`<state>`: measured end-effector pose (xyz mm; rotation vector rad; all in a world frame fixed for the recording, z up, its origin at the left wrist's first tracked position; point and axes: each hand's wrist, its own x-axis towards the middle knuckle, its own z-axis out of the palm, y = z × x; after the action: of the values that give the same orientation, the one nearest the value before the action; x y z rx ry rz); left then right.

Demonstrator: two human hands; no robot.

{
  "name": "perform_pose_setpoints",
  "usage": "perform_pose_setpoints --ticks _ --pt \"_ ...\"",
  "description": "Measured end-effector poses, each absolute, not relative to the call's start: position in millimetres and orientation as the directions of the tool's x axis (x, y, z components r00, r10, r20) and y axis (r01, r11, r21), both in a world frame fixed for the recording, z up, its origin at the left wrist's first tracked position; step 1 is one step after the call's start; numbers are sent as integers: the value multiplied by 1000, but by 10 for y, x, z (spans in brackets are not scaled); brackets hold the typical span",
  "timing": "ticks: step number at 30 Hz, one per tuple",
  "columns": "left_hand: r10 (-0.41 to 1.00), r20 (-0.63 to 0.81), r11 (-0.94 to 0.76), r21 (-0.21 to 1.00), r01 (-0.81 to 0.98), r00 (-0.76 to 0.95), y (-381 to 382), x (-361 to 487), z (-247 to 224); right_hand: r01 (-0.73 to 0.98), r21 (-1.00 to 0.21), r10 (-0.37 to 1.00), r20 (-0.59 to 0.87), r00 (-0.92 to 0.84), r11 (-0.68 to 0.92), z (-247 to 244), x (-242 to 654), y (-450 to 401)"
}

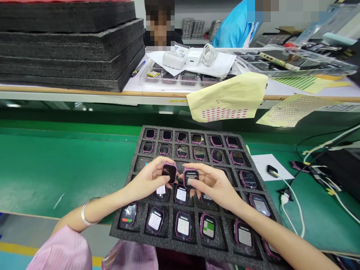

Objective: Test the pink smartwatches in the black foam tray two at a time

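Note:
My left hand (157, 174) holds a purple smartwatch body (169, 173) with a dark screen, thumb on its lower face. Close beside it, my right hand (210, 180) grips another purple smartwatch body (191, 177) whose screen shows white text; the thumb rests on the glass. Both are held above a black foam tray (192, 249) with rows of square pockets. Strapless purple watches fill many pockets. Those in the far rows have dark screens, while several nearer ones, such as the watch with a green-and-white grid (208, 227), are lit. My hands and forearms hide some pockets.
Thick black foam trays (70, 48) are stacked on the shelf at left. A clear plastic box (146, 77) with papers and chargers stands mid-shelf. Yellow sticker sheets (227, 97) hang over its edge. White cables (298, 210) lie at right. Two people are beyond the shelf.

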<state>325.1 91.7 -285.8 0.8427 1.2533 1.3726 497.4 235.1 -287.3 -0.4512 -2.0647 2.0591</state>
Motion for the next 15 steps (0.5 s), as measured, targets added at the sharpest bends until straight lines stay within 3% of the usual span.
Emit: perform_pose_setpoints --ticks 4,6,8,10,12,15 --pt "942 -160 92 969 -230 -295 915 3236 -2827 97 -994 229 -83 -970 48 -2937 4944 2440" --pt "932 -164 88 967 -240 -322 915 3233 -2806 123 -968 254 -65 -965 218 -3004 4894 2519" --pt "932 -161 82 966 -245 -325 912 3237 -2788 120 -859 261 16 -965 498 -3069 4837 2600" --pt "937 -153 77 967 -244 -313 903 3244 -2779 91 -676 197 81 -977 731 -3103 4803 2664" --pt "943 -149 78 968 -239 -297 884 3248 -2779 62 -546 128 83 -988 835 -3084 4819 2705" --pt "944 -152 91 973 -214 -291 843 3247 -2786 75 -476 140 103 -985 876 -2982 4969 2749"
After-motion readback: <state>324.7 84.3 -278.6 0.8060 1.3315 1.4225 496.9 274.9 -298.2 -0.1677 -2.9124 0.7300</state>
